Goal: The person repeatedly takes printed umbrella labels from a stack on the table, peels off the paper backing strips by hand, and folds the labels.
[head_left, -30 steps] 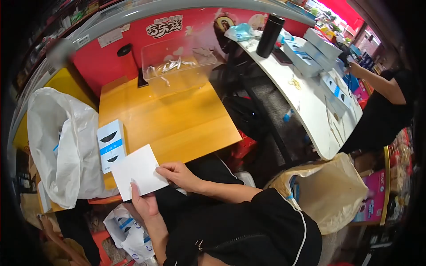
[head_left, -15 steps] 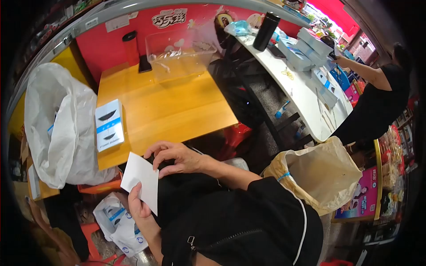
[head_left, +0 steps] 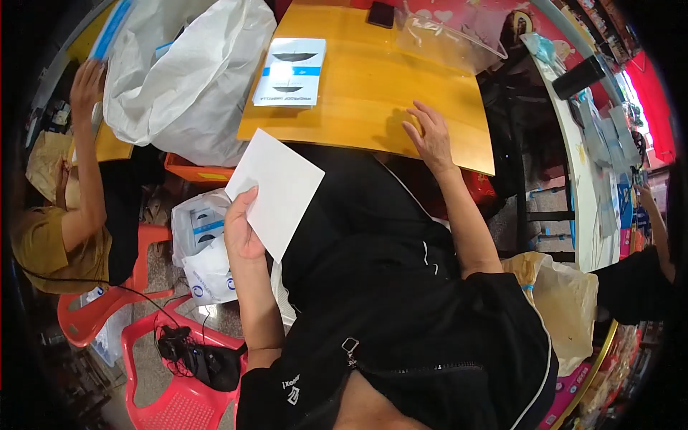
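Observation:
A flat, plain white piece of card is in my left hand, tilted over my lap, thumb on its near face. Its underside is hidden. My right hand hovers near the front edge of the yellow wooden table, fingers apart, holding nothing. White-and-blue umbrella packaging, printed with dark umbrella shapes, lies at the table's left side. I cannot tell whether it is one box or several flat ones.
A big white sack stands left of the table; a clear plastic bin sits at its back. A brown-lined bag is at my right. A red chair holds a black bag. Co-workers are at far left and right.
My right hand has let go of the white card and moved right, opening over the table edge. My left hand keeps the card. The view has shifted, showing more of the co-worker at left.

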A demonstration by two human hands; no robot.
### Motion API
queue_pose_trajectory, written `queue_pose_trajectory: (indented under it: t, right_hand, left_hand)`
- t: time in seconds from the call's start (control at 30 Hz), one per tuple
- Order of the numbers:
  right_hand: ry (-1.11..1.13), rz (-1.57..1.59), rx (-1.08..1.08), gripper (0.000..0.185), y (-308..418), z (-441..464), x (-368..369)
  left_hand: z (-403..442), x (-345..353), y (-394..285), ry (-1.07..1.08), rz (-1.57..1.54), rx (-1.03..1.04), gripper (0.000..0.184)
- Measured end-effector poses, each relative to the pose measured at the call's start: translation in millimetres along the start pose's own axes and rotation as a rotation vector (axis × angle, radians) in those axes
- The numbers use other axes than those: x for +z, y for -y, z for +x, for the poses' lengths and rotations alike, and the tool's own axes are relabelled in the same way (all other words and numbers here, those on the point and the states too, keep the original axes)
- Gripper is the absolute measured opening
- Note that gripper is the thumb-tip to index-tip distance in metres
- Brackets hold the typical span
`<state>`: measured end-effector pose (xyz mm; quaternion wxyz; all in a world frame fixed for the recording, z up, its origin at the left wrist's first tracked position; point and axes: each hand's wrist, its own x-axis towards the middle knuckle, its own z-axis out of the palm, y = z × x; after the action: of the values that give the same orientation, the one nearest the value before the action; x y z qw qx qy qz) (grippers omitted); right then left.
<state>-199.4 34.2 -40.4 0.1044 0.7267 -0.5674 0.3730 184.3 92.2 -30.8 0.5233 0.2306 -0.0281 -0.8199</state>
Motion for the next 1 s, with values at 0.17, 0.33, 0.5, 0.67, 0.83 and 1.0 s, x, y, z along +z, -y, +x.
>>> queue_pose_trajectory:
  t: [0.17, 0.33, 0.5, 0.67, 0.83, 1.0]
  right_hand:
    - [0.031, -0.065, -0.153, 0.016, 10, -4, -4]
    - [0.047, 0.01, -0.025, 0.011, 8, -4, -1]
    - [0.093, 0.144, 0.083, 0.012, 5, -4, -3]
    - [0.193, 0.227, 0.114, 0.019, 6, 1, -9]
    - [0.189, 0.238, 0.098, 0.014, 2, -2, -7]
    - [0.151, 0.285, 0.177, 0.01, -1, -5, -5]
  left_hand:
    - [5, 11, -5, 0.047, -0.105, -0.011, 0.042]
    - [20, 19, -3, 0.15, -0.15, -0.103, 0.042]
    - [43, 29, -6, 0.149, -0.104, -0.186, 0.047]
    - [63, 41, 3, 0.17, -0.063, -0.266, 0.049]
    - [67, 37, 16, 0.141, 0.174, -0.231, 0.05]
    - [71, 44, 24, 0.227, 0.157, -0.314, 0.05]
